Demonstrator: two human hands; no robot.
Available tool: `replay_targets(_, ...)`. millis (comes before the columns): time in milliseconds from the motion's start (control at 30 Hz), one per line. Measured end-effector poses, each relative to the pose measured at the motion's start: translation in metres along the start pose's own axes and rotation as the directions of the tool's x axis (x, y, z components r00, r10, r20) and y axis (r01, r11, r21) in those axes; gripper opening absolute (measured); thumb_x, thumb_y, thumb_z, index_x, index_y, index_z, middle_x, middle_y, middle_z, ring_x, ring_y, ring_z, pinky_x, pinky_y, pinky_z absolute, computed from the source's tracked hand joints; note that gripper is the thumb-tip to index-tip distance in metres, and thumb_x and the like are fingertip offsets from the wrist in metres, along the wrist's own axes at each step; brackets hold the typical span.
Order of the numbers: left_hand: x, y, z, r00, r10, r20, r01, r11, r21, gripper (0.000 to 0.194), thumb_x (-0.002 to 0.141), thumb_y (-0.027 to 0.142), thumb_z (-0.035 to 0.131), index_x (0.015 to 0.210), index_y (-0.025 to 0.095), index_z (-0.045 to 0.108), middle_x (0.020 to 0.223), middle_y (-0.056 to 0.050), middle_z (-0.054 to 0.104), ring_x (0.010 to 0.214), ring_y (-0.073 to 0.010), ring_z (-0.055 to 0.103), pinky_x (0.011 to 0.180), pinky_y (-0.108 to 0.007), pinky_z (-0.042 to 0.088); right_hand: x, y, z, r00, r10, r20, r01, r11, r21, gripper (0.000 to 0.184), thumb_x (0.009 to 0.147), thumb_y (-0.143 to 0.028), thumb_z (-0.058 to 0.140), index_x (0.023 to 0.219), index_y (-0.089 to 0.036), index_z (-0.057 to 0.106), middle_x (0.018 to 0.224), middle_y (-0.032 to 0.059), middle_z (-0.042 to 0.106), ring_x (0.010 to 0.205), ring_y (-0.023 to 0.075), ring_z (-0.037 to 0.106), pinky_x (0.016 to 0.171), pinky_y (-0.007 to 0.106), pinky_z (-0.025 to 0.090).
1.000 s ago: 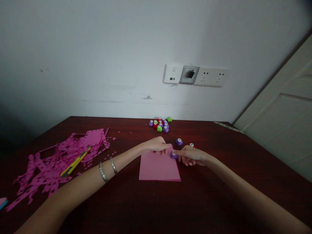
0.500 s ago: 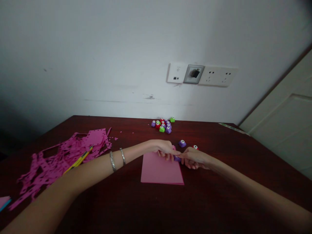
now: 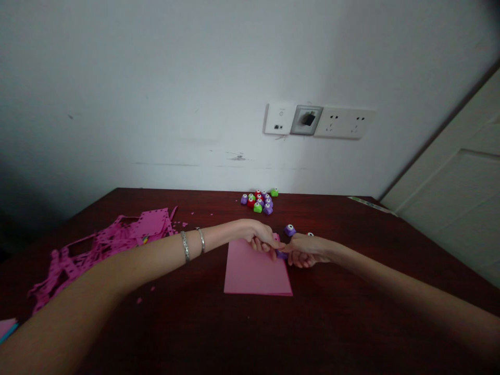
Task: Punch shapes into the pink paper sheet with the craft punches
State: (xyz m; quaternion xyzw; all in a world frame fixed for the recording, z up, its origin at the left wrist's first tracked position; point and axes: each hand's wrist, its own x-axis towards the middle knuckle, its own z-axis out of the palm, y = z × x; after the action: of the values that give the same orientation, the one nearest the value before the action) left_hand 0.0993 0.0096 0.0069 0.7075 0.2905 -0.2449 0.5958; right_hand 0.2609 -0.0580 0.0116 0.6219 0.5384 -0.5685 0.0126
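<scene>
A pink sheet of paper (image 3: pixel 255 273), seemingly stacked with another, lies on the dark table. At its right edge a small purple craft punch (image 3: pixel 281 254) sits between my hands, mostly hidden by fingers. My right hand (image 3: pixel 307 251) is closed around the punch from the right. Over the upper part of the paper, my left hand (image 3: pixel 258 235) has curled fingers on the sheet, and its index finger reaches across to the punch and my right fingertips. Behind my right hand stands another purple punch (image 3: pixel 289 230); one more punch (image 3: pixel 310 234) is mostly hidden there.
Several purple, red and green punches (image 3: pixel 258 207) cluster near the wall. Punched pink paper scraps (image 3: pixel 117 229) heap on the left, partly behind my left forearm. Sockets (image 3: pixel 344 123) are on the wall. A thin strip (image 3: pixel 373 205) lies along the table's right back edge.
The view has shifted slightly. My left forearm now covers most of the yellow pencil-like tool, and two small pink bits show below the arm. Both hands stay at the punch.
</scene>
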Motion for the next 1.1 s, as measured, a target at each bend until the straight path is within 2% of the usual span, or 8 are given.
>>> replay_targets(133,0.003,-0.002,0.002,1.0,0.015,-0.011,-0.015,1.0,0.009,0.045,0.064,0.062,0.058,0.062,0.018,0.065,0.047,0.004,0.023,0.042,-0.0062,0.011,0.036,-0.022,0.015,-0.002,-0.003,0.003,1.0,-0.018,-0.02,0.017,0.999,-0.052,0.046,0.077,-0.05,0.052,0.054,-0.011,0.057,0.047,0.0027,0.053,0.034,0.0048,0.043,0.032,0.015,0.031)
replay_targets(267,-0.003,0.004,0.009,0.996,-0.036,-0.079,0.036,0.999,-0.003,0.042,0.067,0.059,0.058,0.058,0.018,0.06,0.047,0.004,0.025,0.042,-0.0062,0.013,0.037,-0.023,0.016,-0.007,-0.004,0.006,0.996,-0.062,-0.059,0.055,0.993,-0.108,0.051,0.076,-0.057,0.05,0.057,-0.011,0.058,0.046,0.0028,0.053,0.032,0.0052,0.043,0.031,0.016,0.031)
replay_targets(400,-0.013,0.014,0.021,0.959,-0.029,-0.283,0.048,0.997,0.06,0.039,0.07,0.053,0.058,0.056,0.016,0.056,0.046,0.004,0.033,0.04,-0.0055,0.02,0.04,-0.023,0.018,-0.009,0.001,0.01,0.98,-0.148,-0.134,0.129,0.982,-0.139,0.051,0.076,-0.058,0.05,0.053,-0.012,0.055,0.042,0.0003,0.05,0.03,0.0046,0.04,0.03,0.016,0.028)
replay_targets(567,-0.019,0.017,0.035,0.8,0.157,-0.58,0.037,0.95,0.309,0.038,0.072,0.051,0.054,0.06,0.015,0.058,0.049,0.002,0.046,0.044,-0.0081,0.039,0.045,-0.024,0.029,-0.01,0.006,0.016,0.924,-0.257,-0.284,0.213,0.961,-0.176,0.051,0.073,-0.058,0.053,0.045,-0.015,0.048,0.037,-0.0024,0.047,0.029,0.0041,0.037,0.029,0.016,0.027)
replay_targets(700,-0.027,0.007,0.04,0.617,0.358,-0.701,0.004,0.889,0.457,0.033,0.067,0.049,0.06,0.072,0.017,0.062,0.067,0.0,0.059,0.06,-0.0112,0.05,0.053,-0.022,0.033,-0.013,0.004,0.026,0.883,-0.297,-0.364,0.22,0.946,-0.238,0.05,0.078,-0.051,0.051,0.042,-0.016,0.045,0.036,-0.0019,0.047,0.029,0.0052,0.039,0.03,0.017,0.029)
replay_targets(767,-0.032,0.0,0.041,0.562,0.401,-0.723,0.022,0.867,0.498,0.033,0.066,0.049,0.061,0.077,0.018,0.061,0.076,-0.002,0.061,0.066,-0.0128,0.053,0.056,-0.022,0.034,-0.015,0.003,0.03,0.866,-0.304,-0.397,0.207,0.941,-0.268,0.05,0.081,-0.047,0.049,0.041,-0.016,0.045,0.036,-0.0012,0.047,0.029,0.0059,0.04,0.03,0.017,0.03)
replay_targets(900,-0.036,-0.016,0.042,0.628,0.467,-0.623,-0.01,0.805,0.593,0.035,0.066,0.046,0.064,0.084,0.016,0.059,0.086,-0.004,0.06,0.075,-0.0153,0.053,0.064,-0.025,0.038,-0.022,0.005,0.032,0.814,-0.351,-0.462,0.23,0.926,-0.299,0.046,0.082,-0.046,0.047,0.046,-0.017,0.047,0.039,0.0008,0.052,0.032,0.0083,0.047,0.033,0.018,0.035)
replay_targets(1100,-0.033,-0.029,0.042,0.678,0.454,-0.579,0.016,0.777,0.629,0.058,0.058,0.057,0.066,0.097,0.015,0.054,0.095,-0.007,0.053,0.091,-0.0211,0.048,0.074,-0.028,0.037,-0.03,0.013,0.019,0.688,-0.556,-0.468,0.417,0.829,-0.373,0.031,0.077,-0.045,0.054,0.071,-0.015,0.06,0.059,0.0018,0.06,0.045,0.0105,0.052,0.042,0.02,0.038)
